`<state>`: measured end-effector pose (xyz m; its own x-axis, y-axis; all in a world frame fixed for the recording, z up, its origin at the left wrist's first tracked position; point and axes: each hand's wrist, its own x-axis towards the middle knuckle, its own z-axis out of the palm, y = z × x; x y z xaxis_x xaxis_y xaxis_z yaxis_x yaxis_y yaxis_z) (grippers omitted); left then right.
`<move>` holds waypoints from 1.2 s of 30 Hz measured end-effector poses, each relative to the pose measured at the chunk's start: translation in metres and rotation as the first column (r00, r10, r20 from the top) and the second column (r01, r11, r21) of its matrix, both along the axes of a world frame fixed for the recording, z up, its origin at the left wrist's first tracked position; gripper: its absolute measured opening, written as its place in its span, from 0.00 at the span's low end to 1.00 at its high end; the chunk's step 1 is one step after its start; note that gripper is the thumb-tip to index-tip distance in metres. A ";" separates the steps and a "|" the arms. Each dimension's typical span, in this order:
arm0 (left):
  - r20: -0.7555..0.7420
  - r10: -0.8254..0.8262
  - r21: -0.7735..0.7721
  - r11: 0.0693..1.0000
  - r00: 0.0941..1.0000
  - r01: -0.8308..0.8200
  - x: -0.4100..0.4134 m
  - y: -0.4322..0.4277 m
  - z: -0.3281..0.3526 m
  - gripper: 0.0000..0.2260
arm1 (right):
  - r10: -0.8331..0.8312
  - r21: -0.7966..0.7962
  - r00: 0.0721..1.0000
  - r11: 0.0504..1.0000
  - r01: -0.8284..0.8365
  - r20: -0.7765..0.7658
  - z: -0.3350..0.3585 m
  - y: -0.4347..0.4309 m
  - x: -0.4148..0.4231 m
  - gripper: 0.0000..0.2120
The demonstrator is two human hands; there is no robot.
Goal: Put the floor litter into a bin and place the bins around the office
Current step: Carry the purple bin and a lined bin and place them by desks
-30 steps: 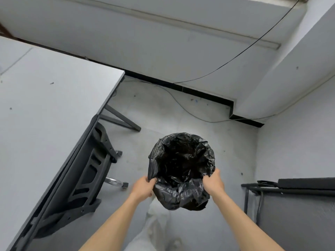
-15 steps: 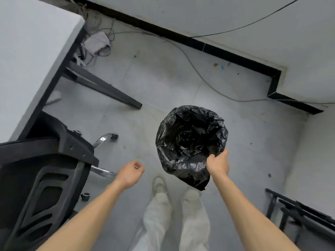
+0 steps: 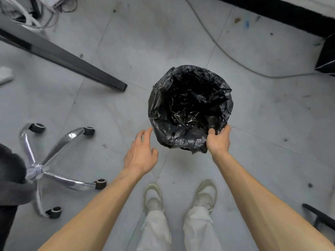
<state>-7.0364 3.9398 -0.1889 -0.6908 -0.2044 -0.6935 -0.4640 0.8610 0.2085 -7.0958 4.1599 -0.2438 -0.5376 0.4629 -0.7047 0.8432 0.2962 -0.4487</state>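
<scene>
A round bin lined with a crumpled black plastic bag is low over the grey tiled floor, straight ahead of my feet. My right hand grips the bag-covered rim at its near right side, thumb inside. My left hand hovers just left of the bin's near edge, fingers spread and holding nothing, a ring on one finger. The inside of the bin is dark and I cannot tell what lies in it.
A chrome chair base with castors stands at the left. A dark desk leg runs diagonally across the upper left. A grey cable trails over the floor beyond the bin. Tangled wires lie at top left.
The view has tilted down toward the floor and the bin has gone lower. My left hand let go of the rim a moment ago and now reaches back toward it, open.
</scene>
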 end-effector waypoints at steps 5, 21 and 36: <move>0.161 -0.129 -0.006 0.991 0.978 0.132 -0.006 -0.004 0.004 0.30 | 0.031 -0.078 0.995 0.997 -0.024 0.095 0.008 0.002 0.007 0.22; -0.064 -0.027 0.011 1.000 0.998 0.028 -0.021 -0.009 0.402 0.24 | 0.876 0.212 0.482 0.475 -0.854 -0.021 0.496 -0.010 -0.032 0.13; -0.453 0.450 -0.047 0.850 0.770 -0.525 0.270 -0.064 0.648 0.17 | 0.883 0.426 -0.243 -0.055 -0.903 -0.401 0.747 -0.132 0.133 0.11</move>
